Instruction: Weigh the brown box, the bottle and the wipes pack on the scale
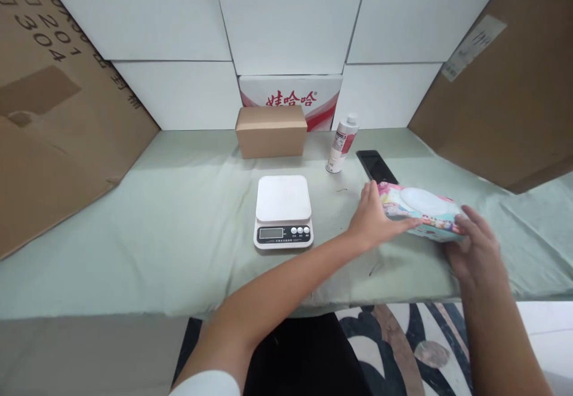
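**Soft wipes pack held between both hands, right side of surface**

Wipes pack (423, 208): pink, white and teal print, large white oval lid on the upper face, lid closed, so contents hidden from me. It lies at the right part of the surface (179, 217), tilted toward me; cannot tell whether its underside touches the cloth.

Hands: both grasping the pack. My left hand (376, 220) grips the left end, thumb along the near edge, fingers at the far corner. My right hand (477, 247) is wrapped around the right end.

Just beyond the pack's left end: black phone (375, 164), lying flat. Farther back and left: white bottle (342, 144) with a red label panel, standing, cap on; fill level not visible through the wall.

Left of my left hand, well apart from the pack: white kitchen scale (283, 211), display and three buttons facing me.

Behind the scale: brown box (271, 133), top shut, interior hidden. Behind that: white carton (329, 95) with red characters and a red stripe.

Flanks: a large brown carton on the left (67, 157), printed with numbers; another brown carton on the right (496, 92), bearing a pale label.
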Motion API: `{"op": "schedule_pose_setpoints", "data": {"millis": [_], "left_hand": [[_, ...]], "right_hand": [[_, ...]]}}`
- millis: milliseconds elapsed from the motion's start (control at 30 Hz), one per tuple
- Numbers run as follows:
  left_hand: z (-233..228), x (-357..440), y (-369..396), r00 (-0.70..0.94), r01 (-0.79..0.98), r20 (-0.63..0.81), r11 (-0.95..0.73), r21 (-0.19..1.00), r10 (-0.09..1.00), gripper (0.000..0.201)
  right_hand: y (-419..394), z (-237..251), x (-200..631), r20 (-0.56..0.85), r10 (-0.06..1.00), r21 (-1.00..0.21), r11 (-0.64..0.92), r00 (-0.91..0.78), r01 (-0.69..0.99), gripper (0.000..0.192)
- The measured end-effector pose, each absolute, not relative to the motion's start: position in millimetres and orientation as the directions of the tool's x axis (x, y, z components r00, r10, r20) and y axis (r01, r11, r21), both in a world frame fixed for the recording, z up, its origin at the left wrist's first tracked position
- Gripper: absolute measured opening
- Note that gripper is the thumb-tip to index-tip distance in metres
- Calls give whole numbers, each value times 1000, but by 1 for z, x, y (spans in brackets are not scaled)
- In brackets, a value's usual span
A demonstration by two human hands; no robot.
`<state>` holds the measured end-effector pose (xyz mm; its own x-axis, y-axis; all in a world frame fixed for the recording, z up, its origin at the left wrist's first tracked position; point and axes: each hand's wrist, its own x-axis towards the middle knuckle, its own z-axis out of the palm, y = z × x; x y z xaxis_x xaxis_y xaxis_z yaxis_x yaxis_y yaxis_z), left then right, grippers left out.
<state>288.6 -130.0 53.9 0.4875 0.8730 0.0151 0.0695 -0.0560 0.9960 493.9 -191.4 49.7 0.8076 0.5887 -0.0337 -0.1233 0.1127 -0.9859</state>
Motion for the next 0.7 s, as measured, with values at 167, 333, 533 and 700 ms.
{"op": "schedule_pose_setpoints", "data": {"millis": [167, 333, 533, 700], "left_hand": [[33, 290, -104, 596, 86, 80, -162, 983, 799, 153], [18, 292, -106, 604, 103, 183, -303, 947, 776, 138], [15, 292, -118, 542, -19, 314, -363, 932, 780, 140], [54, 238, -131, 444, -52, 502, -538, 841, 742, 136]], "right_hand": [[-183, 43, 491, 11, 631, -978, 168, 776, -123, 54], [-178, 41, 490, 48, 621, -974, 204, 782, -102, 50], [-191, 58, 460, 12, 645, -974, 181, 764, -137, 44], [-209, 94, 397, 83, 709, -949, 271, 700, -162, 31]]}}
